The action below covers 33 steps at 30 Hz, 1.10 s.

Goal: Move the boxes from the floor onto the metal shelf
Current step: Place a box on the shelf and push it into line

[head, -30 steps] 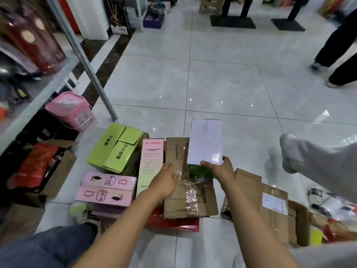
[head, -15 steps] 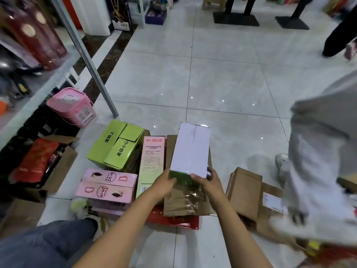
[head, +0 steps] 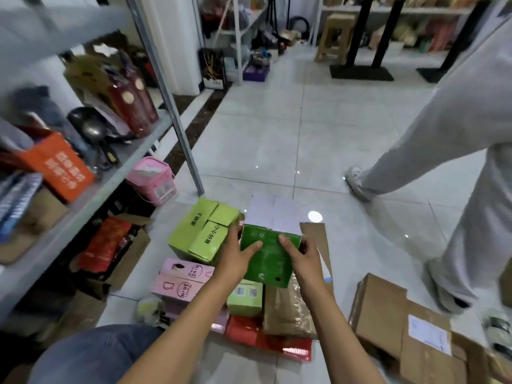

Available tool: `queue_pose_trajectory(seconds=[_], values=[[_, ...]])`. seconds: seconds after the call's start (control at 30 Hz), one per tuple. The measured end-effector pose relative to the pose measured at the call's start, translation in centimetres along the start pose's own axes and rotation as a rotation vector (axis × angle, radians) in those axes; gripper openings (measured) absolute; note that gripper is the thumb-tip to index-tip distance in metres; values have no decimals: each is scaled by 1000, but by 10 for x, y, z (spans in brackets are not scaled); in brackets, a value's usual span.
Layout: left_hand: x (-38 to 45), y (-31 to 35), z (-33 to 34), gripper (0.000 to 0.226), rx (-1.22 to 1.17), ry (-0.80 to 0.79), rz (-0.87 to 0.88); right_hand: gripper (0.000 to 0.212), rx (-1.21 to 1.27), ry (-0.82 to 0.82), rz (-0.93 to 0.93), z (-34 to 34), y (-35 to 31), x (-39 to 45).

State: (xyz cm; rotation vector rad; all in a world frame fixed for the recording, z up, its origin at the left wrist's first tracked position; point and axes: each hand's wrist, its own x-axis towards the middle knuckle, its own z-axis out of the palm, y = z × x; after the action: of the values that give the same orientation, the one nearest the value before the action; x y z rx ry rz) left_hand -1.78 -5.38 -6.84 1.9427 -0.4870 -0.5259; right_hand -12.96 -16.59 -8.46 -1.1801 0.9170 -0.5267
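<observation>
I hold a tall box point(head: 270, 239) with a white top face and a dark green end, lifted above the pile on the floor. My left hand point(head: 235, 254) grips its left side and my right hand point(head: 300, 254) grips its right side, thumbs on the green end. Below lie a lime-green carton point(head: 199, 231), pink boxes point(head: 182, 278), a small pale green box point(head: 245, 297), a brown cardboard box point(head: 288, 309) and a red box point(head: 266, 339). The metal shelf point(head: 91, 189) stands at the left, its upright post point(head: 177, 126) just beyond the pile.
The shelf holds red bottle boxes point(head: 135, 103), a black pan point(head: 91, 126) and an orange bag point(head: 61, 164). A pink bucket point(head: 153, 178) sits by the post. Opened cardboard boxes point(head: 401, 328) lie at the right. A person in grey trousers point(head: 454, 151) walks past on the right.
Both hands have taken hold of the white and green box and lifted and tilted it toward me. My view has risen toward the shelf. The person in grey has stepped across the right side.
</observation>
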Motion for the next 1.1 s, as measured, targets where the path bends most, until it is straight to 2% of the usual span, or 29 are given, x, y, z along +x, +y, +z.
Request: queue_pose_trajectory(seconds=[0.1, 0.27, 0.5, 0.77, 1.0, 1.1], values=[[-6, 24, -31, 36, -11, 81, 30, 48, -17, -60, -64, 27, -27, -8], [-18, 67, -101, 32, -44, 187, 117, 41, -11, -162, -189, 79, -78, -36], [-59, 118, -222, 32, -77, 425, 250, 41, 15, -389, -408, 166, -163, -91], [-126, 179, -350, 33, 102, 758, 399, 41, 98, -633, -557, 270, -246, -173], [-190, 212, -453, 34, 186, 1007, 415, 56, 101, -875, -658, 359, -290, -248], [-222, 211, -494, 34, 201, 1091, 395, 56, 84, -997, -686, 400, -295, -282]])
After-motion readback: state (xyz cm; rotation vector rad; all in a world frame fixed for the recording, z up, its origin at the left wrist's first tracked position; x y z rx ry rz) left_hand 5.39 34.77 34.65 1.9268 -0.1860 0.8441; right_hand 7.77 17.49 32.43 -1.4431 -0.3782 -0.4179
